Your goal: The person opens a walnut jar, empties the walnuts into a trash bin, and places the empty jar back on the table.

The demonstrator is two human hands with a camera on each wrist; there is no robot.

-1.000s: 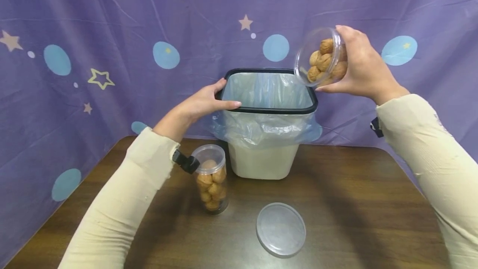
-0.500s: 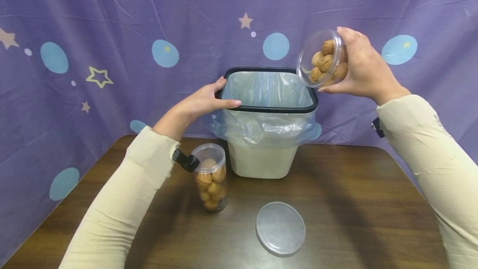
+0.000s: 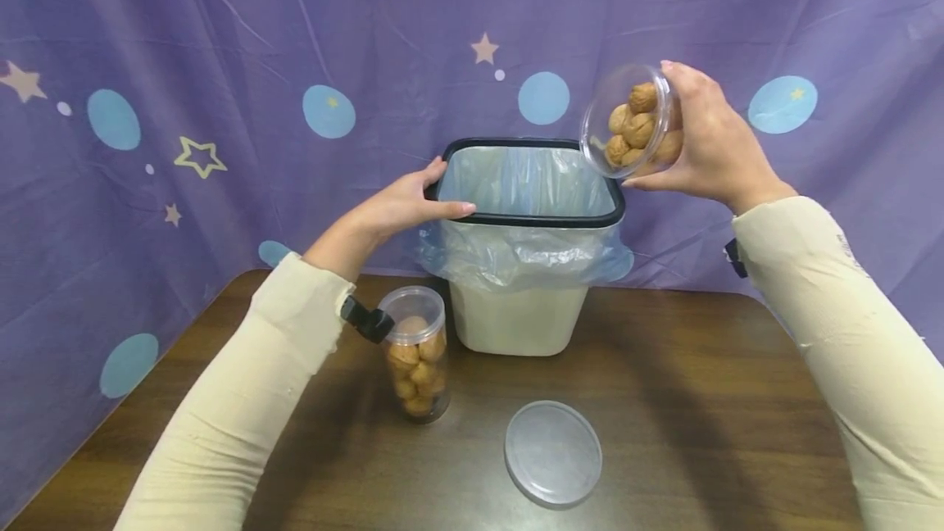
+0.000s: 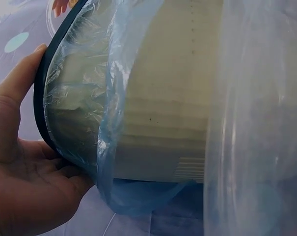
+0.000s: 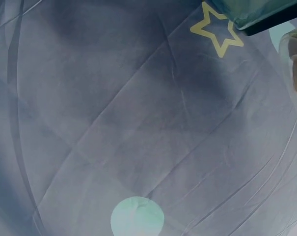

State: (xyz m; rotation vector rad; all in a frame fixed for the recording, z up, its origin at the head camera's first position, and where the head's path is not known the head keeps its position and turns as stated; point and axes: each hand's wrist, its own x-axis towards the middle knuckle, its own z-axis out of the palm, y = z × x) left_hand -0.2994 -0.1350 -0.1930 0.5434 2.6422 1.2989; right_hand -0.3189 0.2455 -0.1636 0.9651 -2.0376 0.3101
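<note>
— Where is the walnut jar [image 3: 636,123]?
— Tipped over the lined bin's [image 3: 528,285] right rim, right hand [image 3: 701,142] curled round it.
— The left hand [image 3: 401,203]?
— Fingers and thumb clasp the bin's left rim.

Your right hand [image 3: 708,142] grips a clear, glossy plastic jar [image 3: 627,121] of rough-shelled walnuts [image 3: 633,125] above a matt cream plastic bin [image 3: 516,322] lined with thin, crinkled translucent film [image 3: 527,256], on a smooth wood-grain table [image 3: 701,400] before creased purple cloth [image 3: 221,39].
</note>
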